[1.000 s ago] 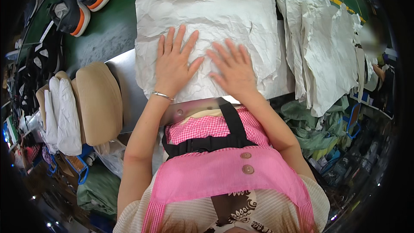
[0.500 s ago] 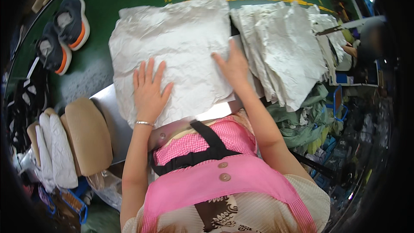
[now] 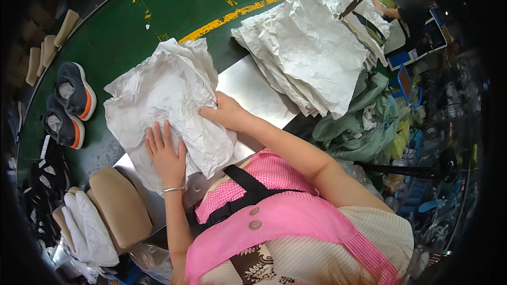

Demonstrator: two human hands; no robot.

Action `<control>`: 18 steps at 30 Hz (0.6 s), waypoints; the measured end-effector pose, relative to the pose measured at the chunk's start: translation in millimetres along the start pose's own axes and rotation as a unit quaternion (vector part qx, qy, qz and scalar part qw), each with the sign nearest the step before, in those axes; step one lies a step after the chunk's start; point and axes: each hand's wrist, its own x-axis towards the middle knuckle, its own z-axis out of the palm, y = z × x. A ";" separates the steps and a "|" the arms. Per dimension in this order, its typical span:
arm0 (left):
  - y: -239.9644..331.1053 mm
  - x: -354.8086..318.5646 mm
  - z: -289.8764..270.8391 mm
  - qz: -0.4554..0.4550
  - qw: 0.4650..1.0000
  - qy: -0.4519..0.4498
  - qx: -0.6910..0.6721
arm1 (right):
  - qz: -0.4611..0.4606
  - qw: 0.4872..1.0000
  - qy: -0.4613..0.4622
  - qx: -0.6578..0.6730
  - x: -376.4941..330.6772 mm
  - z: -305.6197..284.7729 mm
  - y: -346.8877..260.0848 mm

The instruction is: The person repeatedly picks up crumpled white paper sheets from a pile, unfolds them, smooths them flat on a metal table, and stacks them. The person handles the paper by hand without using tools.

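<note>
A crumpled white sheet of paper [image 3: 142, 92] lies over the metal work surface in front of me, its right part bunched and folded toward the left. My left hand [image 3: 168, 155] rests flat on its lower part, fingers spread, a silver bangle at the wrist. At the sheet's right edge, my right hand [image 3: 228, 113] grips the paper, the thumb on top and the other fingers partly hidden by the folds. To the right sits a stack of similar crumpled white sheets [image 3: 311, 47], apart from both hands.
Dark sneakers [image 3: 74, 92] with orange-trimmed soles stand at the left. Nearer are beige padded blocks [image 3: 120, 208] and folded white paper. A green plastic bag [image 3: 359, 121] lies at the right. Bare metal [image 3: 259, 87] shows beside the stack. Another person's hand [image 3: 388, 10] is at the far right.
The sheet was spread wide; now its right side is pushed in and folded leftward. My right hand has moved left with that edge. The whole view has turned and shifted.
</note>
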 end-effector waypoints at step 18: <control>106.7 82.4 -71.5 0.147 0.963 0.032 -0.225 | -0.144 0.905 0.327 0.232 -87.6 -242.6 -81.6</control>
